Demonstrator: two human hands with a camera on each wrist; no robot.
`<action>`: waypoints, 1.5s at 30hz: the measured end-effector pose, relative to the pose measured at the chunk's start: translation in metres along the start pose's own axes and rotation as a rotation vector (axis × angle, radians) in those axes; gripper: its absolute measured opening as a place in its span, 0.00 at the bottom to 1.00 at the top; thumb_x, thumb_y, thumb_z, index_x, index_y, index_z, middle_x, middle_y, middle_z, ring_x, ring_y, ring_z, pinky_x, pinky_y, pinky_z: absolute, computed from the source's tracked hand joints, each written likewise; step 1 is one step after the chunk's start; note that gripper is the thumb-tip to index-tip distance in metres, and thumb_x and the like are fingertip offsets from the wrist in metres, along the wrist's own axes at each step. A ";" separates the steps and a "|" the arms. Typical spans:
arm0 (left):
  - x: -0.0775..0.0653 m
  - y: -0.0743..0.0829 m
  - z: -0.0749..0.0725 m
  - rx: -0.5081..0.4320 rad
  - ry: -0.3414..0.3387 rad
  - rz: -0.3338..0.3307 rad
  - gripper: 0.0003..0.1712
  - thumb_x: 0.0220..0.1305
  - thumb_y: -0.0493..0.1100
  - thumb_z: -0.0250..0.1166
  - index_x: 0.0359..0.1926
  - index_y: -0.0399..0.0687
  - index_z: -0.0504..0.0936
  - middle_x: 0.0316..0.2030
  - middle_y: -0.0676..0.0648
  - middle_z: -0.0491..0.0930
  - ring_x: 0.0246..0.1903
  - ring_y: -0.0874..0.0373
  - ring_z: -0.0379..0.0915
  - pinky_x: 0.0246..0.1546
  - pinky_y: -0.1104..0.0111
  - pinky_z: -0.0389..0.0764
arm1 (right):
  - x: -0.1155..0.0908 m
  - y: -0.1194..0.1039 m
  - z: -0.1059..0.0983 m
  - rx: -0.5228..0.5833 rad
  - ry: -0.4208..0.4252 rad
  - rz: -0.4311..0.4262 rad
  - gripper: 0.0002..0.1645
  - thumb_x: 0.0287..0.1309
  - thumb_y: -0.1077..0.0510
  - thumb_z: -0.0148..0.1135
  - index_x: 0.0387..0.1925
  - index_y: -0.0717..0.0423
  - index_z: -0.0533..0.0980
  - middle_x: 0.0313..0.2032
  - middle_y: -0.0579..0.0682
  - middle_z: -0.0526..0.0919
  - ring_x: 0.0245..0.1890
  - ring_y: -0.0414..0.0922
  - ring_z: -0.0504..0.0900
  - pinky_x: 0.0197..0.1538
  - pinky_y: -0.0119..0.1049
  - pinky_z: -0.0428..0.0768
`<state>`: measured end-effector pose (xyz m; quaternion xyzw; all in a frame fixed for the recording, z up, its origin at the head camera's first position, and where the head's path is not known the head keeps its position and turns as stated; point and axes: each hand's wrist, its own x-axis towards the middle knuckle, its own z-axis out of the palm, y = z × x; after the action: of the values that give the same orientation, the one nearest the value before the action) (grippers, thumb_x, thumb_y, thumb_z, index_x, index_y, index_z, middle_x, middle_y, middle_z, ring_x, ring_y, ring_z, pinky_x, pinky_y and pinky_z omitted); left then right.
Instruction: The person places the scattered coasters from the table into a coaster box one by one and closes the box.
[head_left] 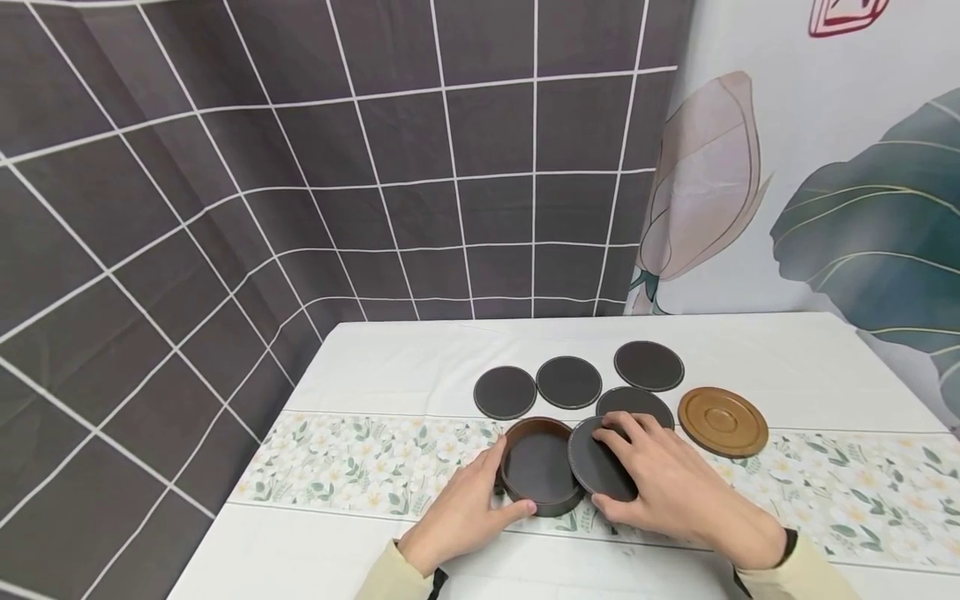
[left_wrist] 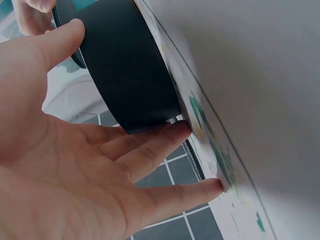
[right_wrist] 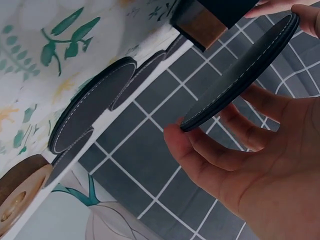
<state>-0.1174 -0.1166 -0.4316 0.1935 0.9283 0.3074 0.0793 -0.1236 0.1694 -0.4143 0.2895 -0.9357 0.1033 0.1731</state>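
Note:
A round dark coaster holder [head_left: 542, 504] with a brown inner rim stands on the table. My left hand [head_left: 468, 504] holds its side, the thumb at the near rim and the fingers round the left wall. In the left wrist view the holder's black outer wall [left_wrist: 125, 65] lies between thumb and fingers. My right hand [head_left: 660, 475] grips a black coaster [head_left: 596, 458] by its edge, tilted over the holder's right rim. Pale stitching runs round this coaster [right_wrist: 235, 75] in the right wrist view. Whether it touches the rim I cannot tell.
Several more black coasters lie flat behind the holder, among them a left one [head_left: 505, 392], a middle one [head_left: 568, 382] and a far right one [head_left: 648, 365]. A brown wooden disc [head_left: 723, 422] lies to their right. A floral strip [head_left: 337, 462] crosses the white table.

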 end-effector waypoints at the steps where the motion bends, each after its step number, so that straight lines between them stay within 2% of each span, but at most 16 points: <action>1: 0.000 0.000 0.000 0.002 0.001 0.001 0.56 0.65 0.65 0.68 0.79 0.36 0.55 0.72 0.35 0.67 0.70 0.39 0.67 0.67 0.45 0.71 | 0.001 -0.001 0.000 0.004 -0.005 0.004 0.40 0.45 0.35 0.75 0.54 0.56 0.81 0.57 0.52 0.77 0.56 0.55 0.77 0.48 0.54 0.83; 6: 0.000 0.000 0.000 0.008 0.000 -0.003 0.57 0.65 0.65 0.68 0.79 0.37 0.55 0.72 0.35 0.67 0.70 0.40 0.67 0.67 0.45 0.71 | 0.006 -0.004 0.002 0.018 -0.021 0.008 0.41 0.46 0.34 0.74 0.55 0.56 0.81 0.57 0.53 0.77 0.57 0.56 0.77 0.50 0.54 0.82; 15: -0.001 0.000 -0.001 0.007 0.005 0.005 0.56 0.65 0.64 0.68 0.79 0.37 0.55 0.71 0.35 0.68 0.69 0.39 0.68 0.67 0.46 0.72 | 0.016 -0.010 0.008 0.026 0.008 -0.020 0.40 0.45 0.33 0.76 0.53 0.56 0.82 0.56 0.52 0.78 0.56 0.55 0.78 0.51 0.53 0.82; 21: 0.000 -0.001 0.001 0.007 0.007 0.007 0.56 0.65 0.64 0.68 0.79 0.36 0.55 0.71 0.35 0.68 0.68 0.39 0.69 0.67 0.46 0.72 | 0.023 -0.013 0.010 0.041 -0.020 -0.004 0.41 0.47 0.32 0.74 0.55 0.54 0.81 0.58 0.52 0.77 0.58 0.55 0.77 0.54 0.55 0.81; 32: -0.001 0.000 0.000 0.002 -0.011 -0.012 0.56 0.66 0.64 0.68 0.79 0.38 0.54 0.72 0.35 0.68 0.69 0.38 0.68 0.66 0.45 0.71 | 0.035 -0.017 0.015 0.057 -0.027 -0.004 0.40 0.49 0.30 0.73 0.55 0.53 0.81 0.57 0.49 0.77 0.57 0.55 0.77 0.50 0.55 0.83; 40: -0.001 0.000 0.000 0.009 -0.005 -0.007 0.55 0.66 0.64 0.68 0.79 0.38 0.54 0.72 0.36 0.68 0.69 0.38 0.68 0.66 0.45 0.72 | 0.043 -0.020 0.020 0.065 -0.004 -0.016 0.39 0.47 0.31 0.74 0.53 0.53 0.82 0.54 0.48 0.77 0.53 0.53 0.79 0.47 0.51 0.83; 45: -0.001 0.000 0.000 0.010 -0.006 -0.003 0.55 0.66 0.64 0.68 0.80 0.38 0.54 0.72 0.36 0.68 0.68 0.38 0.68 0.66 0.44 0.72 | 0.046 -0.022 0.023 0.086 -0.015 -0.030 0.38 0.49 0.32 0.74 0.53 0.53 0.82 0.54 0.48 0.78 0.54 0.54 0.78 0.47 0.51 0.84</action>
<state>-0.1168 -0.1172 -0.4316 0.1937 0.9299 0.3019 0.0816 -0.1524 0.1214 -0.4163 0.3114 -0.9273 0.1386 0.1549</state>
